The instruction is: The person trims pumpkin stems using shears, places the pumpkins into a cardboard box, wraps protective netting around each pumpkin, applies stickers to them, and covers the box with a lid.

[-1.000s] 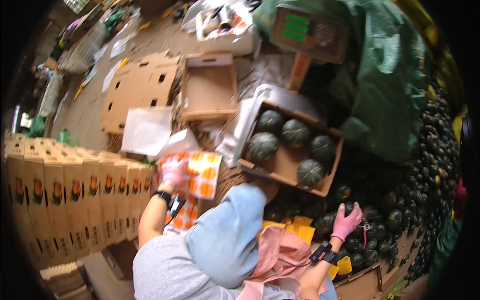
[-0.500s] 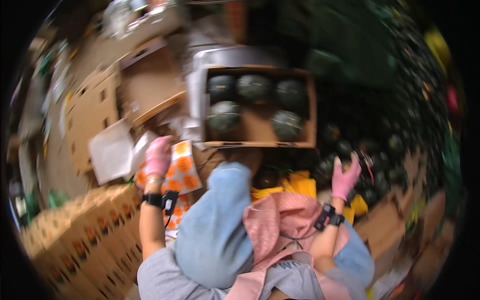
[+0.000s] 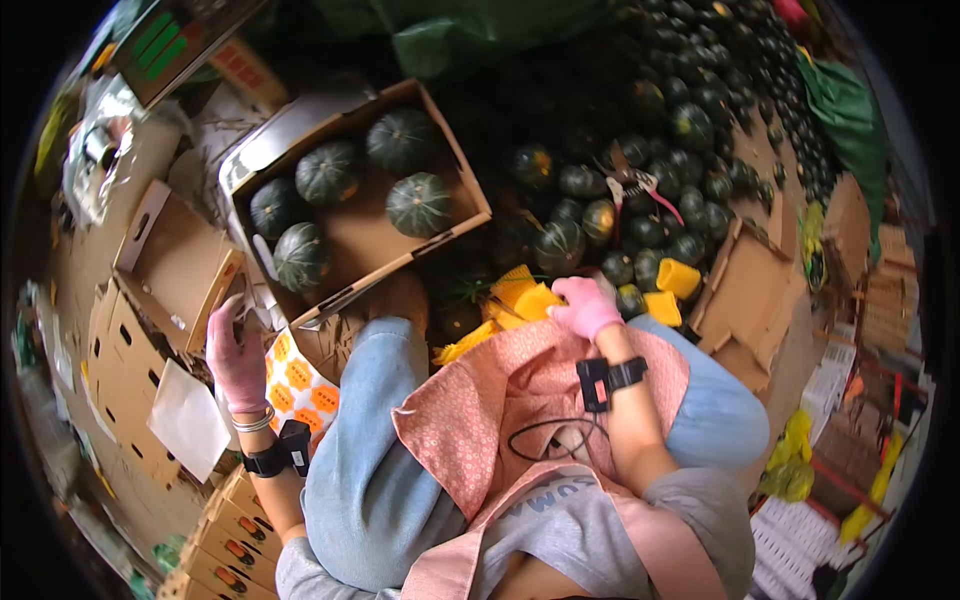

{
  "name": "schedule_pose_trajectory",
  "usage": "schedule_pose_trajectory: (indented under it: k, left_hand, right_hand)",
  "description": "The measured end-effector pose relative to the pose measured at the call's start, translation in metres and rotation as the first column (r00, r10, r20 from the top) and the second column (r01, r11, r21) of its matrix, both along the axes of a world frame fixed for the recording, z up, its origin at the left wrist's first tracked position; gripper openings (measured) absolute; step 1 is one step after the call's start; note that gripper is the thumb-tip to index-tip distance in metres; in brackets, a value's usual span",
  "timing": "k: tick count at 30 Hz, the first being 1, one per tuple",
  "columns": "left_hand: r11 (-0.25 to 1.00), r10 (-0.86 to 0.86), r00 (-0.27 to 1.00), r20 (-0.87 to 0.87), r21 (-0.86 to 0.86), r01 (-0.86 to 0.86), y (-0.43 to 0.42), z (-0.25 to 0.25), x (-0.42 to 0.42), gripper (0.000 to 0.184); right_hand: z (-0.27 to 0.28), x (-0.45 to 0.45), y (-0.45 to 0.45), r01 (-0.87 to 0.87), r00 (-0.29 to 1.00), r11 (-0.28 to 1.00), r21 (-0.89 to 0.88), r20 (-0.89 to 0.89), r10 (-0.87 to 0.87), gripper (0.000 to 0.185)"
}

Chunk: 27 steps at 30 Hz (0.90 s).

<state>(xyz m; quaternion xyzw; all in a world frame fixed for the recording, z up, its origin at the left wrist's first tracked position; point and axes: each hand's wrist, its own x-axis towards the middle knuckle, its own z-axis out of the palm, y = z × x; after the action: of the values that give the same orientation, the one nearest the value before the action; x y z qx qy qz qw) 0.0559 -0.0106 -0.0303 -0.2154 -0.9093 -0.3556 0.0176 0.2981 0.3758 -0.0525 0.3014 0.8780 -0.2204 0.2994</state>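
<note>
My left hand (image 3: 237,358), in a pink glove, is raised with fingers apart and slightly bent, holding nothing. It is beside a sheet of orange round stickers (image 3: 298,385). My right hand (image 3: 588,308), also gloved in pink, has its fingers bent against a yellow mesh sleeve (image 3: 538,302) at the edge of a pile of them; its fingertips are partly hidden. In front of me an open cardboard box (image 3: 365,240) stands tilted in view, with several dark green striped pumpkins (image 3: 418,205) inside. Its front right part shows bare cardboard.
Many pumpkins (image 3: 692,127) are heaped at the back right, with red-handled pruning shears (image 3: 640,185) lying on them. More yellow sleeves (image 3: 679,278) lie right of my hand. Empty cartons (image 3: 750,290) flank both sides. White paper (image 3: 190,420) and stacked printed boxes (image 3: 235,550) are at left.
My view has turned right, so the box appears further left and tilted. My right hand has gone from spread fingers to the yellow sleeves. My left hand is off the sticker sheet's edge.
</note>
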Motion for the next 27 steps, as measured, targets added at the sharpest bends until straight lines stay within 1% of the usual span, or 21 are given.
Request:
schedule_pose_trajectory:
  k: [1, 2, 3, 4, 5, 6, 7, 8, 11, 12, 14, 15, 16, 17, 18, 19, 21, 23, 24, 25, 27]
  left_hand:
    - [0.994, -0.052, 0.996, 0.079, 0.097, 0.044, 0.015, 0.023, 0.000, 0.018]
    - [0.984, -0.157, 0.974, 0.166, 0.107, 0.141, 0.030, 0.048, 0.002, 0.015]
    - [0.937, -0.349, 0.886, 0.305, 0.106, 0.332, 0.039, 0.065, -0.003, 0.010]
    - [0.787, -0.614, 0.693, 0.379, 0.220, 0.577, 0.053, 0.075, -0.013, 0.012]
    - [0.713, -0.668, 0.357, 0.654, 0.422, 0.560, 0.065, 0.081, -0.018, 0.025]
    - [0.460, -0.861, 0.211, 0.462, 0.531, 0.712, 0.083, 0.064, -0.021, 0.036]
    - [0.392, -0.875, 0.106, 0.472, 0.563, 0.727, 0.093, 0.055, -0.019, 0.044]
    - [0.427, -0.867, 0.149, 0.475, 0.556, 0.713, 0.102, 0.059, -0.013, 0.046]
    - [0.560, -0.826, 0.361, 0.433, 0.700, 0.442, 0.108, 0.037, -0.003, 0.040]
    - [0.587, -0.808, 0.375, 0.454, 0.677, 0.444, 0.104, 0.038, -0.005, 0.035]
    - [0.533, -0.830, 0.345, 0.438, 0.805, 0.260, 0.096, 0.026, -0.002, 0.035]
    - [0.497, -0.841, 0.332, 0.427, 0.853, 0.161, 0.092, 0.021, -0.001, 0.035]
    - [0.476, -0.844, 0.372, 0.386, 0.859, 0.188, 0.091, 0.023, -0.001, 0.031]
    - [0.489, -0.826, 0.428, 0.367, 0.844, 0.219, 0.090, 0.023, -0.001, 0.030]
    - [0.502, -0.808, 0.480, 0.343, 0.827, 0.254, 0.089, 0.023, -0.002, 0.029]
    - [0.512, -0.791, 0.527, 0.312, 0.808, 0.290, 0.089, 0.023, -0.004, 0.027]
    - [0.623, -0.710, 0.643, 0.289, 0.684, 0.381, 0.089, 0.026, -0.008, 0.020]
    - [0.725, -0.621, 0.748, 0.234, 0.534, 0.435, 0.087, 0.029, -0.014, 0.018]
    - [0.722, -0.574, 0.819, 0.005, 0.474, 0.504, 0.090, 0.030, -0.016, 0.018]
    - [0.721, -0.599, 0.800, -0.037, 0.411, 0.559, 0.089, 0.034, -0.018, 0.020]
    - [0.754, -0.599, 0.795, 0.100, 0.405, 0.517, 0.088, 0.037, -0.015, 0.016]
  right_hand:
    - [0.007, -0.003, -0.004, -0.080, 0.981, 0.997, 0.000, -0.176, 0.079, 0.030]
    - [0.024, -0.014, -0.010, -0.073, 0.919, 0.997, -0.031, -0.390, 0.055, 0.026]
    - [0.039, -0.029, -0.018, -0.049, 0.838, 0.998, 0.030, -0.542, 0.058, 0.024]
    - [0.053, -0.045, -0.030, -0.044, 0.762, 0.996, 0.080, -0.642, 0.085, 0.024]
    - [0.063, -0.060, -0.044, -0.022, 0.675, 0.992, 0.125, -0.730, 0.107, 0.024]
    - [0.067, -0.075, -0.058, -0.085, 0.541, 0.984, 0.157, -0.822, 0.178, 0.024]
    - [0.068, -0.090, -0.072, -0.135, 0.383, 0.970, 0.202, -0.892, 0.239, 0.023]
    - [0.066, -0.102, -0.084, -0.207, 0.318, 0.947, 0.246, -0.898, 0.303, 0.023]
    - [0.066, -0.122, -0.116, -0.429, 0.320, 0.882, 0.197, -0.880, 0.352, 0.024]
    - [0.063, -0.126, -0.120, -0.462, 0.331, 0.885, 0.059, -0.914, 0.234, 0.025]
    - [0.057, -0.134, -0.126, -0.515, 0.369, 0.830, -0.216, -0.929, -0.013, 0.028]
    - [0.061, -0.134, -0.129, -0.495, 0.481, 0.752, -0.436, -0.858, -0.181, 0.042]
    - [0.058, -0.135, -0.133, -0.436, 0.567, 0.583, -0.685, -0.712, -0.413, 0.048]
    - [0.056, -0.137, -0.139, -0.349, 0.635, 0.352, -0.868, -0.496, -0.592, 0.053]
    - [0.057, -0.142, -0.146, -0.263, 0.655, 0.212, -0.941, -0.336, -0.677, 0.054]
    - [0.050, -0.145, -0.146, -0.188, 0.656, 0.293, -0.937, -0.342, -0.673, 0.050]
    - [0.050, -0.153, -0.139, -0.173, 0.672, 0.486, -0.857, -0.463, -0.577, 0.039]
    - [0.043, -0.158, -0.130, -0.191, 0.585, 0.649, -0.736, -0.617, -0.527, 0.026]
    - [0.044, -0.163, -0.133, -0.159, 0.469, 0.743, -0.650, -0.712, -0.522, 0.020]
    - [0.044, -0.170, -0.136, -0.119, 0.413, 0.788, -0.603, -0.752, -0.513, 0.026]
    - [0.059, -0.177, -0.142, -0.121, 0.463, 0.756, -0.643, -0.710, -0.530, 0.032]
